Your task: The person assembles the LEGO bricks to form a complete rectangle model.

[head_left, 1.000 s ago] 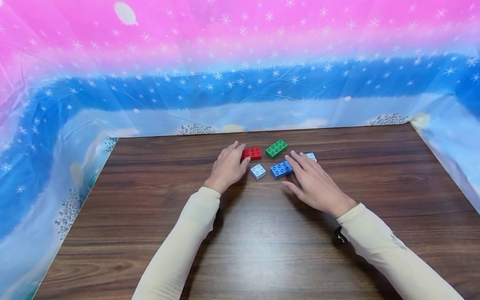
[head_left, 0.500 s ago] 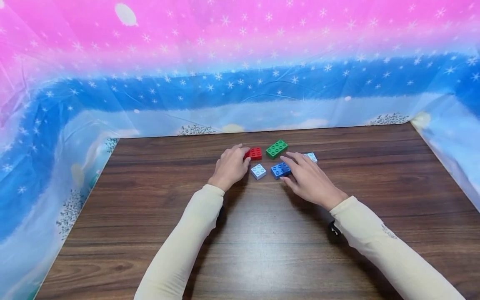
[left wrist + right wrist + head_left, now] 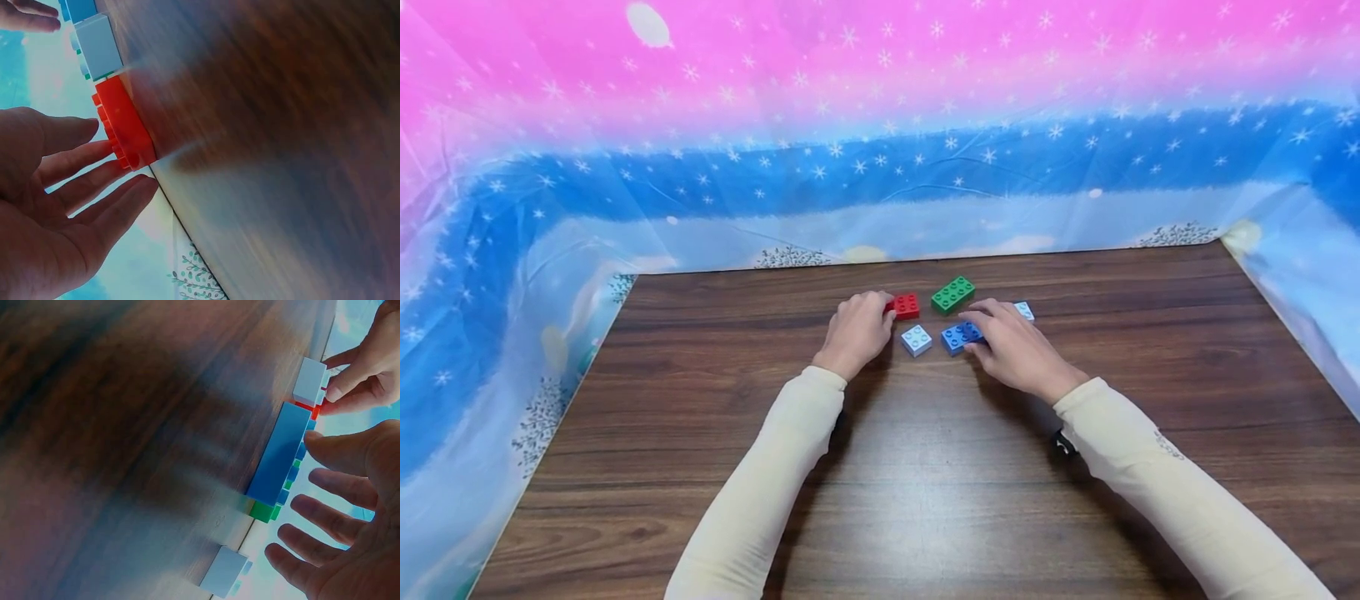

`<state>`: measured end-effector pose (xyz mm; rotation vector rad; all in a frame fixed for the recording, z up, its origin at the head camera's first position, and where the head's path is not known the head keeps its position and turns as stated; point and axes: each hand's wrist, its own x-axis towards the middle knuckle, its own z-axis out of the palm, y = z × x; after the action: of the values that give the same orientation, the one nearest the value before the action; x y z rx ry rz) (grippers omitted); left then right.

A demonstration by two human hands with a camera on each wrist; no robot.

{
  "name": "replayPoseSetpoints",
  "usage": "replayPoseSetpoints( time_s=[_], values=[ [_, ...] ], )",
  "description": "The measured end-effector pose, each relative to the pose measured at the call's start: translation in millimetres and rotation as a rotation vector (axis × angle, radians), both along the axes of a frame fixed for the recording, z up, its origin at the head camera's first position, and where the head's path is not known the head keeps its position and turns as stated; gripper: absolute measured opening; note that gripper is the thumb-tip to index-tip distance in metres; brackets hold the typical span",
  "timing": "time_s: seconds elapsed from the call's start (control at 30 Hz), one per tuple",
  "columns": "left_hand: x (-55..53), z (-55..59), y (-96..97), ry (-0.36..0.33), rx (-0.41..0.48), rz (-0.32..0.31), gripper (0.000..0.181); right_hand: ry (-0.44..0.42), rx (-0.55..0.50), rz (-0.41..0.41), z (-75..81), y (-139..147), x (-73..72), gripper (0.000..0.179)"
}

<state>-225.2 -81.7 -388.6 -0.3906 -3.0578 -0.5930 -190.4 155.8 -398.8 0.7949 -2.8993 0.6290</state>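
Observation:
My left hand (image 3: 856, 332) is at the left end of a red toy building brick (image 3: 906, 306), fingers reaching over its far side. In the left wrist view, the thumb is above the studs of the red brick (image 3: 125, 125), its front face uncovered. My right hand (image 3: 1017, 348) hovers over the right end of a blue brick (image 3: 959, 337). The right wrist view shows its fingers spread, the thumb (image 3: 337, 450) close to the studs of the blue brick (image 3: 281, 453). Between the hands lies a small white brick (image 3: 916, 340).
Behind the blue brick is a green brick (image 3: 953, 294). Another small white brick (image 3: 1024, 311) lies beyond the right hand, partly hidden. All rest on a dark wooden table (image 3: 895, 500), with a pink and blue snowflake curtain (image 3: 880, 175) along its back and sides.
Both hands have drawn in closer to the bricks, the right hand moving slightly left and its fingers bending more. The red brick has shifted very slightly left in the last half second.

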Motion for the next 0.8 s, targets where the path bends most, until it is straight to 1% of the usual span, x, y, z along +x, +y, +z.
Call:
replayPoseSetpoints(
  time_s=[0.13,0.37,0.63,0.8],
  values=[
    [0.5,0.9,-2.9,-0.012,0.028,0.015,0.03,-0.034,0.009,-0.016,1.8,0,-1.4,0.037],
    [1.9,0.5,-8.3,-0.036,0.059,0.033,0.028,-0.074,0.018,-0.025,2.0,1,-2.0,0.035],
    [5.5,0.6,-16.5,-0.021,0.061,0.037,0.024,-0.101,-0.038,-0.015,1.7,2,-3.4,0.033],
    [8.1,1.9,-23.1,-0.011,0.051,0.056,0.022,-0.113,-0.046,-0.025,1.6,2,-3.5,0.031]
  ],
)
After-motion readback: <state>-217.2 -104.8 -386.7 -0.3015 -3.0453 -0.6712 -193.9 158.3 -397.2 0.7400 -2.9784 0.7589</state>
